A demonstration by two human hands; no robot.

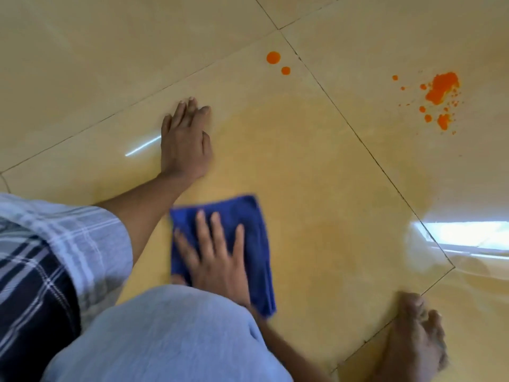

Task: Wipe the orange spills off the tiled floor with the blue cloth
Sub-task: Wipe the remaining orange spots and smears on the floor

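**Cloth pressed flat, spills still ahead**

Nearest, a bare foot stands at the right, beside a bent knee. Just beyond, the right hand lies open, fingers spread, palm pressing the blue cloth flat on the tiled floor rather than gripping it. To wipe well, I judge it should keep even pressure and push far and right in overlapping strokes. The left hand rests open on the tile farther off, holding nothing. Farthest, two orange drops and a larger orange splatter sit well apart from the cloth, untouched.
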